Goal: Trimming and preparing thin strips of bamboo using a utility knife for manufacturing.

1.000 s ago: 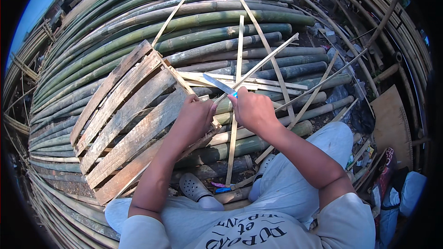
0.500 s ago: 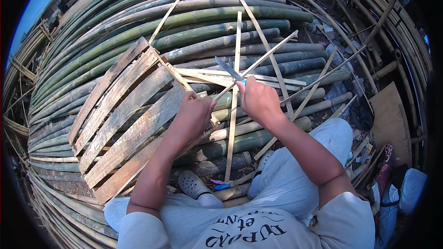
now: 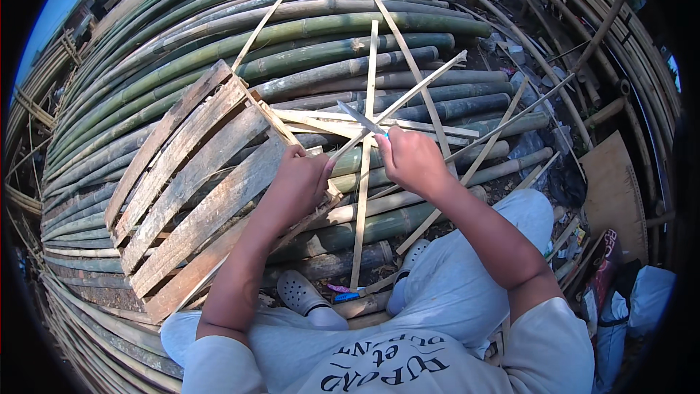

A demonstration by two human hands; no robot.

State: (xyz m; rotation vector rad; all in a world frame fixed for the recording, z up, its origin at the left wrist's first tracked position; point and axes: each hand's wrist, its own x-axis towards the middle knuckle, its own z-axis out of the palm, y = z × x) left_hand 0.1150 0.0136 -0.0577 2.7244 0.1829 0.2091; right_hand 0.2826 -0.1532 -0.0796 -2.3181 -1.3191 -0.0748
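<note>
My right hand (image 3: pixel 414 162) is closed around the blue handle of a knife (image 3: pixel 357 115). The knife's blade points up and to the left and lies across a thin bamboo strip (image 3: pixel 423 86). In my left hand (image 3: pixel 300 181) the strip's near end is gripped, and the rest slants away to the upper right. Just left of that hand stands a slatted wooden crate (image 3: pixel 197 201), its boards rough and weathered. Another pale strip (image 3: pixel 362 211) runs upright between my two hands, behind the held one.
Long green bamboo poles (image 3: pixel 313 33) lie side by side under everything. Loose strips (image 3: pixel 412 55) cross over them beyond my hands. My clog-shod foot (image 3: pixel 299 292) rests near a blue and pink object (image 3: pixel 345 294). At the right sits a brown board (image 3: pixel 616 193).
The knife and my right hand have shifted slightly down, and the blade lies at a flatter slant. My left hand still grips the strip. The whole view has moved a little.
</note>
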